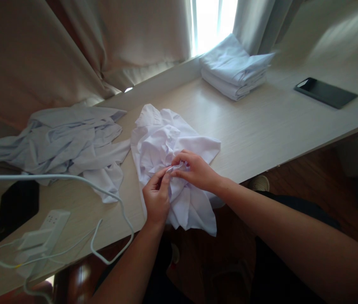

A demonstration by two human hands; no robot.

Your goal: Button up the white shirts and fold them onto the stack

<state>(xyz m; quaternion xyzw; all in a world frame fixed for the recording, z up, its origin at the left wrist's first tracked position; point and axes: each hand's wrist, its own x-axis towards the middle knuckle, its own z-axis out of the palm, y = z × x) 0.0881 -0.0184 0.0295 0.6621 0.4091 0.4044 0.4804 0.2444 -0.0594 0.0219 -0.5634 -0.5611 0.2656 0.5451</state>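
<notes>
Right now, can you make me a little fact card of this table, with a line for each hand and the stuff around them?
Left hand: pinching the white garment
Right hand: pinching the same garment, fingertips close to the left hand's
Garment: crumpled, partly hanging over the front edge of the table
Left side: loose white fabric heap, white power strip, white cable
Far side: folded white fabric stack, near the curtains
Right side: dark smartphone, lying flat
</notes>
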